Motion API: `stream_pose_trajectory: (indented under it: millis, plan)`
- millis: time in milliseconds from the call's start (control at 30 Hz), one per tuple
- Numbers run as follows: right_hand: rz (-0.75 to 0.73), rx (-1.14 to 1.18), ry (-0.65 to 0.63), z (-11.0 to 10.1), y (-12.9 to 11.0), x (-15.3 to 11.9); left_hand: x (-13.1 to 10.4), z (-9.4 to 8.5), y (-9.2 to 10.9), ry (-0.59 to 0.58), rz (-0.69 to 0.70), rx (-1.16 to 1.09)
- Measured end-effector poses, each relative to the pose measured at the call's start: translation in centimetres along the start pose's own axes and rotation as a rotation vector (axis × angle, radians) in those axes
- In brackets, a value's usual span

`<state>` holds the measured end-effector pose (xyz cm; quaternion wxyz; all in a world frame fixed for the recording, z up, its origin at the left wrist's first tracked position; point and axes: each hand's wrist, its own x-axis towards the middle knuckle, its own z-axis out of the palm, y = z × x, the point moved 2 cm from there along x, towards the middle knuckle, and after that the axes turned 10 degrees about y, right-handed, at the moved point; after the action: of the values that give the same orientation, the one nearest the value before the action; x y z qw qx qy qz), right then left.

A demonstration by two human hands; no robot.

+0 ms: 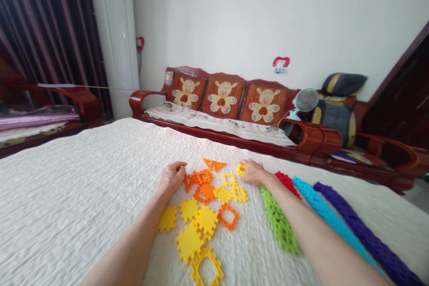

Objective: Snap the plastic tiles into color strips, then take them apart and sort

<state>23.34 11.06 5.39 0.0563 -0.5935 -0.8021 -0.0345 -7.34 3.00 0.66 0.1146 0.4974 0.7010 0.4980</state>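
One small yellow frame, beyond the other yellow pieces, over the white quilt. Right hand: fingers look clamped on its edge. Left hand beside orange pieces, fingers curled; can't tell whether they hold any. Best: pinch the rim, leave teeth clear.

The light is bright, soft and even, with a small glare on the white cabinet. Toward the edges, the view is stretched, and the white cloth looks blurred.
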Motion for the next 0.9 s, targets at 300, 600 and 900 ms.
stream_pose_trajectory:
  millis: [300,600,900]
  plan:
    - [0.019,-0.004,0.01,0.43,0.63,0.33,-0.04,-0.05,0.07,0.002,0.003,-0.016]
    - [0.005,0.057,-0.008,0.66,0.7,0.07,-0.09,-0.22,0.48,0.002,0.006,0.023]
    - [-0.015,0.076,0.0,-0.14,0.49,-0.22,-0.01,-0.08,0.12,0.001,0.009,0.015]
